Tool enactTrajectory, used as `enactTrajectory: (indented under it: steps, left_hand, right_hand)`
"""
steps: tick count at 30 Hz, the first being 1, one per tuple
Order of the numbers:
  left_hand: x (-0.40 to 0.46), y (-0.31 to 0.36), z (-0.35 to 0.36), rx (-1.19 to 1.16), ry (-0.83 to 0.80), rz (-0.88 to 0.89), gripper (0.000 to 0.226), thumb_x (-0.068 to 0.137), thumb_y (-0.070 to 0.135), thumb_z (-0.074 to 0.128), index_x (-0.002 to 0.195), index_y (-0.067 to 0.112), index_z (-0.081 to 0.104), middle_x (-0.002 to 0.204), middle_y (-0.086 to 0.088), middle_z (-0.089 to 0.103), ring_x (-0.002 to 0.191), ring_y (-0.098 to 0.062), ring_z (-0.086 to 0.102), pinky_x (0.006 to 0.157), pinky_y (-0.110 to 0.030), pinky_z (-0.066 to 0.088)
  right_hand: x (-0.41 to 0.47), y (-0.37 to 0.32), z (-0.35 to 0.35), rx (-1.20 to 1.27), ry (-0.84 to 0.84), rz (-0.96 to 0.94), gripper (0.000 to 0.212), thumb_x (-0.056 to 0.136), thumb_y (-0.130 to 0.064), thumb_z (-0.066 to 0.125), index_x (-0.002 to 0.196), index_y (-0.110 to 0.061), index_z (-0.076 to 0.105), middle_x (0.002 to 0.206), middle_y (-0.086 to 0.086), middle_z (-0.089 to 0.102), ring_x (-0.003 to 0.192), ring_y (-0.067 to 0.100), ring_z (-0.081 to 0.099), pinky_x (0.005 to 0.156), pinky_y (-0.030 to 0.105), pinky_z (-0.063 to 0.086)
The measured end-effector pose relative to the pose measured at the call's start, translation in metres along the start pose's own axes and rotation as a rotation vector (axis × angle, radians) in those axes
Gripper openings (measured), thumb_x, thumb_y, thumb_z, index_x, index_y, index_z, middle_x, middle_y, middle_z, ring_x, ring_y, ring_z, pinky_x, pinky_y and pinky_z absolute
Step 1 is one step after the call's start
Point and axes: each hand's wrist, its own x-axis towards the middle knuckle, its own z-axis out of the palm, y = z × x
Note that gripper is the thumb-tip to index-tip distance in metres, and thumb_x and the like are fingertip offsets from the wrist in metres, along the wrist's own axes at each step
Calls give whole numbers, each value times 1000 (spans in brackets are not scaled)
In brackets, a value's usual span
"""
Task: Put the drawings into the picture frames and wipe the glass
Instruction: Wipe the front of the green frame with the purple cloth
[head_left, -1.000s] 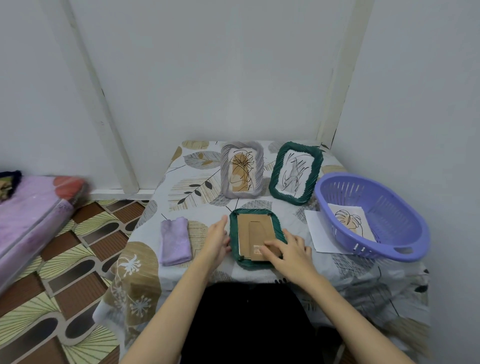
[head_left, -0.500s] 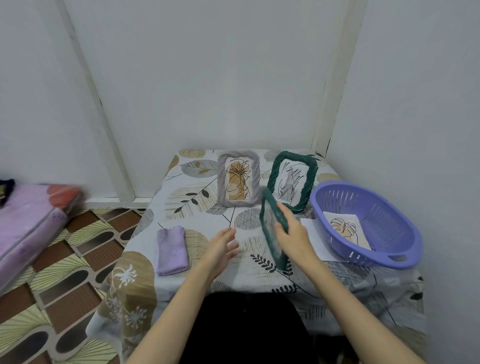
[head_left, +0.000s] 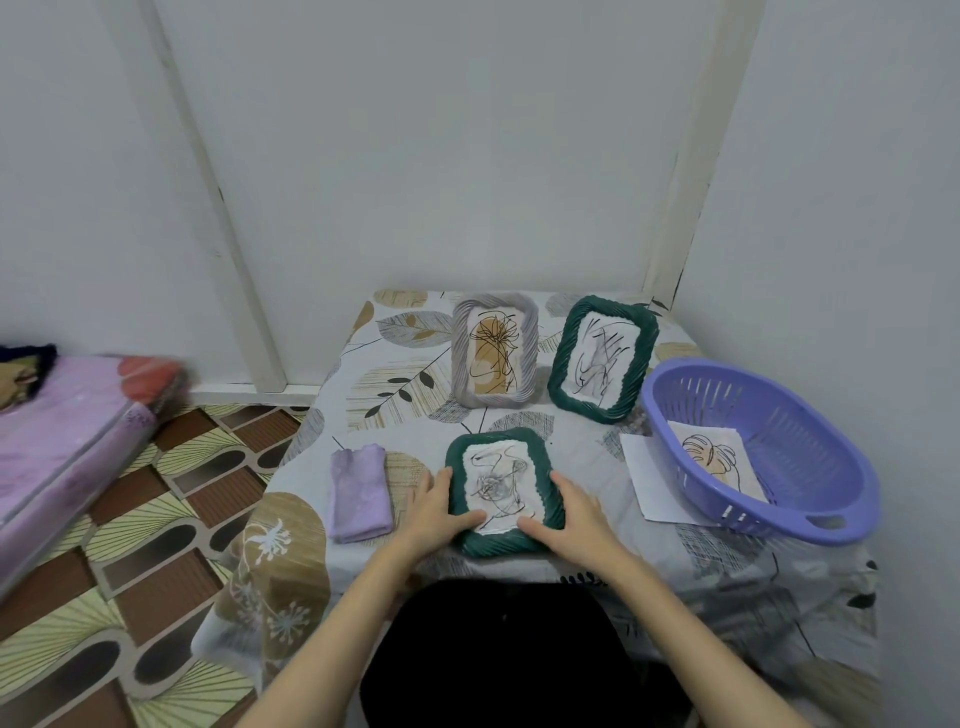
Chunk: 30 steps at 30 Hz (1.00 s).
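Near the counter's front edge, a green frame lies face up with a scribbly drawing inside. Left hand holds its 9 o'clock side, right hand its 3 o'clock side, each grip clamped on the frame with thumbs on the glass. Purple cloth sits at 9 o'clock, purple basket at 3 o'clock, and two filled frames, grey and green, stand at 12.
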Motion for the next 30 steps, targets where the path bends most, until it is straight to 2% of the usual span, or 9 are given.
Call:
enactTrajectory:
  steps: [5,9,12,16,19,21,23,26,30]
  left_hand:
    - [2,-6,2,252,-42,108,83,89,46,50,148,11,3,158,-9,-2,145,-22,-14,118,-41,-6]
    - [6,-15,3,328,-17,135,81,89,51,47,148,14,5,158,-5,3,146,-20,-10,118,-41,-3]
    - [4,-15,1,355,41,224,71,92,45,46,147,11,18,157,-8,9,146,-21,-3,119,-37,1]
    - [-8,-8,-19,50,404,346,38,94,20,47,131,8,48,145,-9,40,138,-21,31,114,-30,23]
    - [-10,-18,-51,32,730,98,32,92,9,43,123,6,51,133,-15,48,122,-29,43,102,-33,32]
    - [-6,-33,-71,10,671,-212,34,91,12,44,125,10,46,133,-21,40,122,-38,39,101,-44,35]
    - [0,-43,-81,-90,490,-385,34,89,14,50,122,14,45,130,-24,39,116,-41,43,96,-44,40]
    - [8,-44,-80,-146,332,-361,38,79,8,64,115,12,50,127,-20,46,109,-35,50,83,-34,41]
    - [11,-39,-78,-187,306,-347,32,75,0,67,101,15,53,124,-17,51,107,-30,50,86,-34,40]
  right_hand:
    - [-5,4,6,-305,36,-51,95,70,-72,39,145,-17,19,135,5,35,127,24,29,104,37,26]
    - [-9,6,9,-423,100,-92,109,55,-80,9,144,-18,19,132,3,35,124,22,30,102,36,27]
    - [-10,8,16,-500,173,-112,107,58,-77,2,144,-18,22,132,2,38,121,23,34,98,36,28]
    - [-11,12,22,-518,237,-131,102,64,-75,3,143,-16,29,129,4,43,116,26,39,94,37,31]
    - [-12,14,22,-536,255,-118,99,65,-75,3,142,-19,32,129,5,41,118,26,38,95,36,31]
    - [-11,14,22,-535,252,-115,99,65,-76,3,142,-20,31,128,5,41,118,25,37,95,36,30]
    - [-12,14,22,-534,239,-112,100,65,-76,2,142,-19,31,128,5,42,117,25,38,94,36,30]
    - [-13,15,21,-553,216,-106,109,62,-83,-7,143,-20,27,129,3,40,116,24,36,94,35,30]
    - [-12,16,21,-554,224,-96,121,53,-86,-21,143,-21,27,130,3,40,117,24,36,94,36,30]
